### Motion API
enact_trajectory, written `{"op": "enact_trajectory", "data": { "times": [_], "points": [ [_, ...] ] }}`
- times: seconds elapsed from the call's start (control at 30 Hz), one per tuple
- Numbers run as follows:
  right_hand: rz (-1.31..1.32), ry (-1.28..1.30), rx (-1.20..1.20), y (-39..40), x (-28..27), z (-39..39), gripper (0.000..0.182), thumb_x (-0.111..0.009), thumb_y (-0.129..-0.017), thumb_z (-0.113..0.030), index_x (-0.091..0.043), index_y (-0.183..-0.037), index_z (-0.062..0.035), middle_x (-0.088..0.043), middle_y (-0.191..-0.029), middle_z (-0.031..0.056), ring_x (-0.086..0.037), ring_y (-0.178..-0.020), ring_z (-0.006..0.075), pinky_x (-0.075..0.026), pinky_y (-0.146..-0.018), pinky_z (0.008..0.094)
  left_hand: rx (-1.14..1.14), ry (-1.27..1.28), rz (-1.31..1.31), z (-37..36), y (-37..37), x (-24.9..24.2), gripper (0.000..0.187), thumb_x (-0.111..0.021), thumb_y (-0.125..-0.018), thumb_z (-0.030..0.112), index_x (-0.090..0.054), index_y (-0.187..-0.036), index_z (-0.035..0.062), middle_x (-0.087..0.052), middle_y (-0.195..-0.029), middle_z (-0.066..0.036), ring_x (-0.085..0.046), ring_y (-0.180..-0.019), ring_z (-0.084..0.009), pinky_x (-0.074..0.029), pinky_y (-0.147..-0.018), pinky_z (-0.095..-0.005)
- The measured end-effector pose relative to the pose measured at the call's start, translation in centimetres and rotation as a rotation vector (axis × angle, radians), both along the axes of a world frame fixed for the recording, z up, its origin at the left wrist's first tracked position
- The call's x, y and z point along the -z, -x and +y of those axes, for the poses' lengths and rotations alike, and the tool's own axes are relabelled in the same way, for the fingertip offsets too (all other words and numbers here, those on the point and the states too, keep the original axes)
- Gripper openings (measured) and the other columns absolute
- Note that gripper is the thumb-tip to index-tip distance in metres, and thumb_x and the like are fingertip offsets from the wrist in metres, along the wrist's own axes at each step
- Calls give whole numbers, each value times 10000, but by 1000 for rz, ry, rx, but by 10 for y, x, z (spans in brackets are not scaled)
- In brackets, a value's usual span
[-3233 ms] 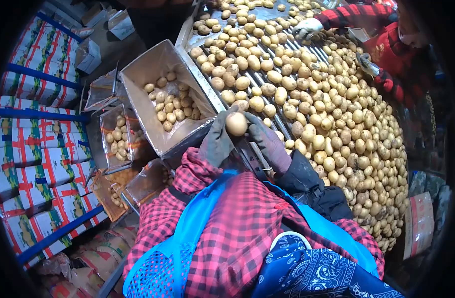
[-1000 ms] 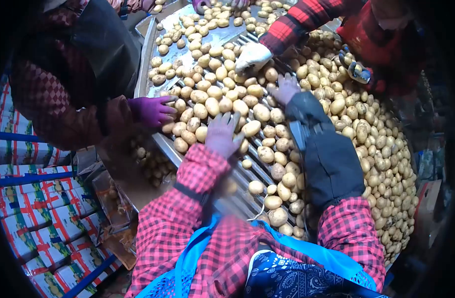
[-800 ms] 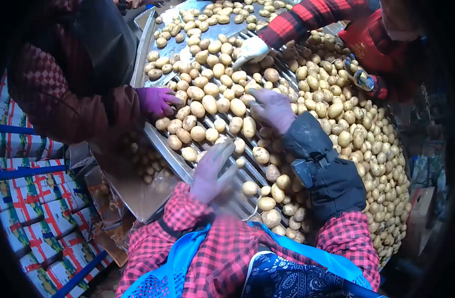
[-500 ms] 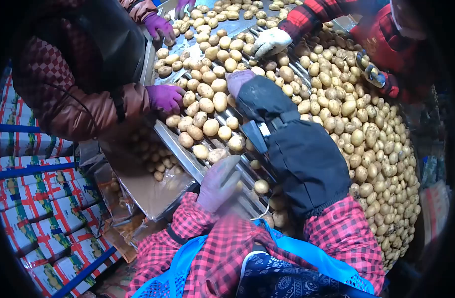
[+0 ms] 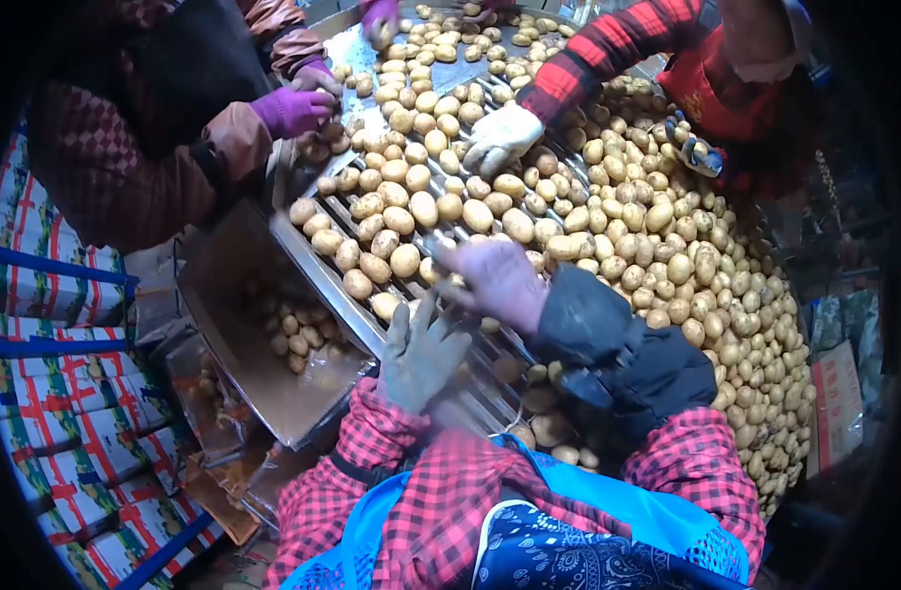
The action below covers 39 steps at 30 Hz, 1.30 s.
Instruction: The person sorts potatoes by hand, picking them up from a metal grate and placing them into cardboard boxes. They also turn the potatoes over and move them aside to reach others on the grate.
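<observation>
My left hand (image 5: pixel 421 356), in a greyish glove, is at the near end of the metal roller rack (image 5: pixel 490 379). Its fingers are spread, and a potato (image 5: pixel 385 306) sits just beyond the fingertips. Over the rollers, in front of it, is my right hand (image 5: pixel 498 282) in a pale purple glove. Its fingers point left and are smeared by motion, so whether they hold anything is not clear. A dark sleeve cover (image 5: pixel 628 344) wraps that forearm. Several potatoes (image 5: pixel 404 261) lie across the rollers just past both hands.
A big potato heap (image 5: pixel 706 285) slopes down on the right. On the left, an open cardboard box (image 5: pixel 264 379) holds potatoes beside stacked printed cartons (image 5: pixel 87 413). Across the rack are a co-worker's white glove (image 5: pixel 505 138) and another co-worker's purple glove (image 5: pixel 293 110).
My right hand has drawn back toward me and nearer my left hand. My left hand's fingers have spread. The co-worker's purple glove at left has pulled away from the potatoes.
</observation>
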State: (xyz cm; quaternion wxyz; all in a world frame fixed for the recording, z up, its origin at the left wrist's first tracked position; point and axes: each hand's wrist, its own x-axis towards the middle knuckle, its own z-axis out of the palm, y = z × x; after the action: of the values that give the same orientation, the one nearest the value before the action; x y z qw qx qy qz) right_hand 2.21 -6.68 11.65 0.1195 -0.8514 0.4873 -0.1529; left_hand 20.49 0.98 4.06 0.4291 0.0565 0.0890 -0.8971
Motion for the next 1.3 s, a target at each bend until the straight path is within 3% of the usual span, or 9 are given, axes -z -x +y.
{"op": "enact_trajectory", "data": {
  "times": [0.07,0.2,0.3,0.57,0.73,0.8,1.0,1.13,1.3],
  "points": [
    [33,-123,-96,6,-7,22,483,-632,-879,-427,-587,-1255,-128,-641,-769,126,-663,-735,312,-507,-627,430,-24,-43,50,2,3,12,571,-535,-999,317,-357,-1502,113,-446,-1456,-143,-450,-1326,-288,-388,-1079,-408],
    [177,-233,116,40,3,7,451,-640,-861,-443,-620,-1217,-167,-672,-829,152,-667,-774,340,-514,-667,455,59,337,-642,8,-4,-2,553,-540,-935,23,-395,-1469,28,-563,-1339,-95,-599,-1011,-140,-473,-907,-263],
    [213,-179,309,74,7,-12,390,-648,-854,-413,-659,-1156,-165,-688,-887,159,-672,-803,343,-516,-691,466,69,103,-483,10,-6,10,564,-558,-981,266,-393,-1469,38,-572,-1313,-109,-604,-972,-170,-493,-803,-281],
    [371,-321,80,27,32,57,174,-638,-786,-213,-650,-835,-46,-655,-743,156,-680,-743,330,-531,-614,447,-149,455,-629,20,-10,4,734,-508,-742,-225,-460,-1427,36,-498,-1397,-151,-568,-1171,-232,-488,-998,-335],
    [499,-308,-198,18,51,60,227,-661,-735,-182,-673,-913,-41,-675,-833,146,-696,-813,301,-527,-617,440,-17,312,-587,12,-7,11,529,-530,-915,9,-441,-1436,28,-589,-1138,-79,-583,-956,-172,-509,-790,-273],
    [355,-470,28,31,62,46,279,-671,-780,-251,-667,-992,-70,-666,-840,142,-681,-816,324,-520,-655,467,131,108,-488,4,-4,15,538,-530,-938,128,-409,-1453,30,-588,-1185,-103,-593,-983,-199,-512,-829,-285],
    [-36,-363,34,31,-16,64,393,-615,-867,-433,-653,-1068,-98,-664,-868,151,-666,-844,324,-515,-727,451,313,223,-481,12,1,-10,818,-556,-833,49,-203,-1566,136,-298,-1563,-170,-448,-1344,-346,-478,-985,-345],
    [277,-52,316,103,7,-7,342,-580,-881,-365,-654,-1117,-128,-688,-959,134,-675,-899,315,-529,-750,443,255,228,-414,11,8,-3,817,-588,-796,45,-268,-1544,116,-324,-1547,-188,-458,-1324,-389,-431,-1042,-449],
    [487,-366,450,201,47,-102,491,-603,-822,-273,-588,-1306,-193,-666,-1168,163,-657,-1049,339,-525,-892,444,229,206,-351,13,5,-9,747,-600,-808,62,-371,-1513,153,-332,-1550,-187,-494,-1297,-374,-490,-934,-394]
  ]
}}
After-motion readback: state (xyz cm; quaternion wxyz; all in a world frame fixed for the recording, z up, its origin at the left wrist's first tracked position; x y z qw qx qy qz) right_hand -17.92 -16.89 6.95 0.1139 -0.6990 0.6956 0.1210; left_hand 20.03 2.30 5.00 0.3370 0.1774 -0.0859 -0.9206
